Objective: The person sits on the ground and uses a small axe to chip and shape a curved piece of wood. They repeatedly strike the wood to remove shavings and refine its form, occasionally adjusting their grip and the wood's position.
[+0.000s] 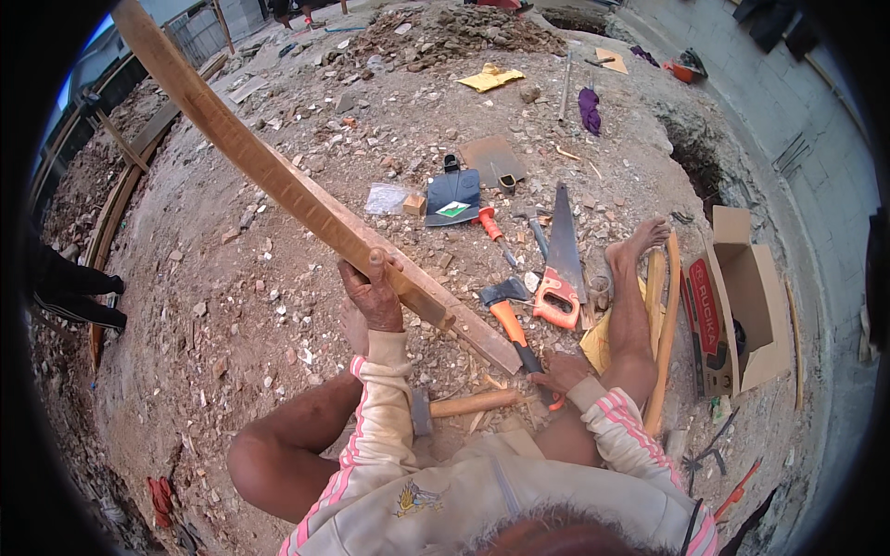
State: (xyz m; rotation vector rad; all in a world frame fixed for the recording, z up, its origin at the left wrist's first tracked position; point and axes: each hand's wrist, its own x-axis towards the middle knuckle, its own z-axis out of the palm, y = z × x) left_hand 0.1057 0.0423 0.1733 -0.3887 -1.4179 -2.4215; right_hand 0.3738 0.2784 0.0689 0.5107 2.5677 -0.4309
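Left hand (374,295) around long wooden plank (278,176), right hand (556,372) beside hatchet (508,315).

Plank (278,181): long, narrow, pale brown wood, faintly marked along one face, slightly curved by the lens. Held slantwise, far end raised toward the upper left, near end (482,343) low over the stony ground before the knees. Gripped at the lower third by the left hand (374,295), fingers wrapped round it.

Hatchet (512,320): black head, orange handle with black grip. Lying flat on the ground just right of the plank's lower end, head pointing away, grip end under the right hand (559,372), beside the orange-handled saw (559,264).
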